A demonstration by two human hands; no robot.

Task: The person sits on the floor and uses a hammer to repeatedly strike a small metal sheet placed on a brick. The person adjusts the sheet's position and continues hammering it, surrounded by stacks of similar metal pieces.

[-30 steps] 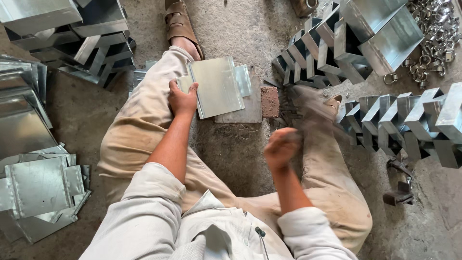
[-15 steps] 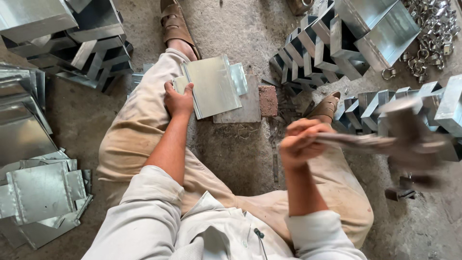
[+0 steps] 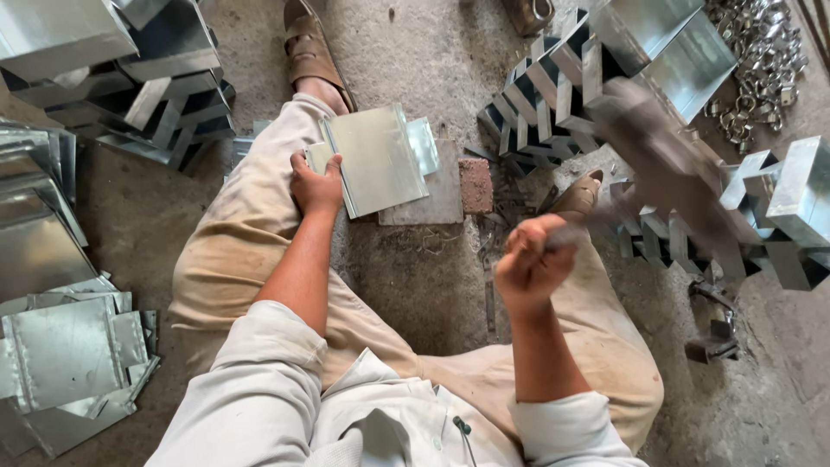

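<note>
I sit on the ground with legs spread. My left hand (image 3: pixel 316 184) presses the near edge of a folded grey sheet-metal piece (image 3: pixel 378 158), which lies on a flat block (image 3: pixel 439 197) between my legs. My right hand (image 3: pixel 533 262) is fisted around the handle of a hammer (image 3: pixel 661 164). The hammer is raised up and to the right, and is heavily blurred. Its head hangs over the rows of metal parts on the right.
Rows of bent metal channels (image 3: pixel 553 95) and boxes (image 3: pixel 692 52) lie at upper right, with a pile of small metal rings (image 3: pixel 761 60). Flat sheet pieces (image 3: pixel 69 355) are stacked at lower left, and more ducts (image 3: pixel 112 69) at upper left. A brick (image 3: pixel 475 185) sits beside the block.
My right hand swung the hammer from low near my knee out to the right, then up higher. My left hand stayed on the sheet piece.
</note>
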